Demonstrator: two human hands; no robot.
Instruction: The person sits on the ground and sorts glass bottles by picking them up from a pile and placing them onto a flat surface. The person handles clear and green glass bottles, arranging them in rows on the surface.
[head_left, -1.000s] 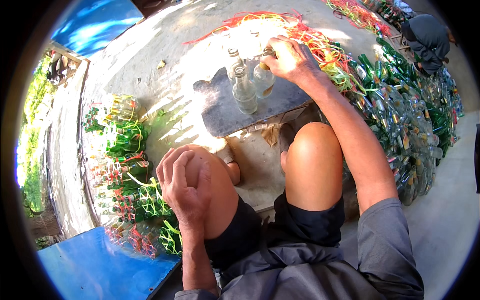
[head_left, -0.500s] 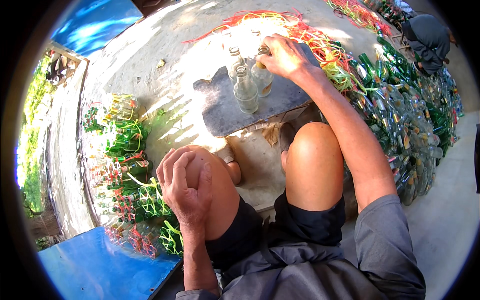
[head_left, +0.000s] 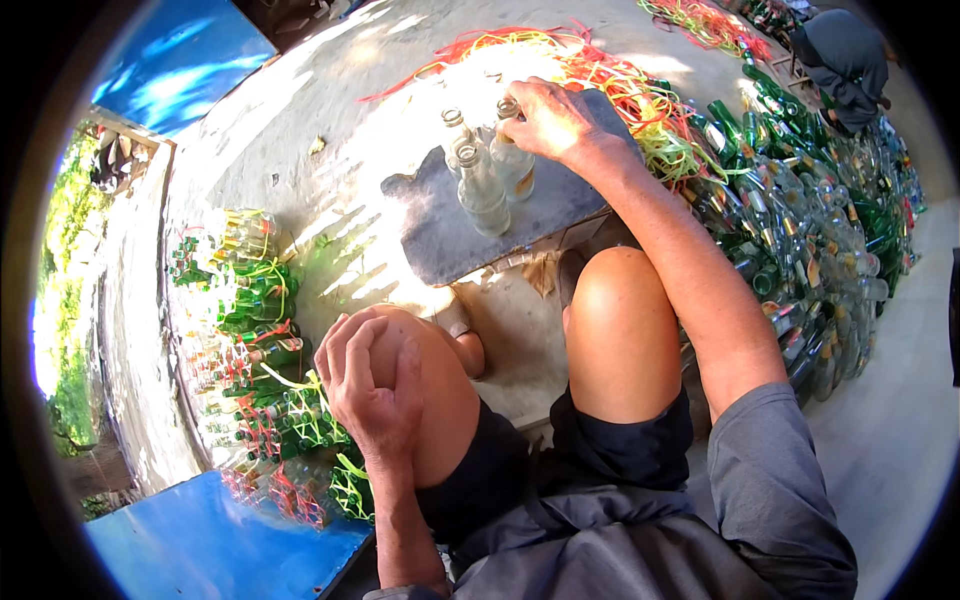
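Note:
Several clear glass bottles stand upright close together on a low dark board (head_left: pixel 430 240) in front of my knees. My right hand (head_left: pixel 548 122) reaches over the board, its fingers closed round the neck of the right-hand bottle (head_left: pixel 515 172), which has a brownish label patch. Beside that one, a bottle (head_left: pixel 484 200) stands nearest to me, and another bottle (head_left: pixel 453 132) is behind it to the left. Strong glare washes out what lies farther back. My left hand (head_left: pixel 372 385) rests on my left knee, fingers apart, holding nothing.
A large heap of green and clear bottles (head_left: pixel 815 250) lies to the right. Red and yellow strapping strips (head_left: pixel 640 110) are piled behind the board. Strapped bottle bundles (head_left: pixel 255 300) stand at the left, by a blue panel (head_left: pixel 230 540). A person (head_left: pixel 842 65) crouches at the far right.
My right hand has shifted slightly left with the right-hand bottle, which now stands closer to the others. The view has tilted a little. My left hand stays on the knee.

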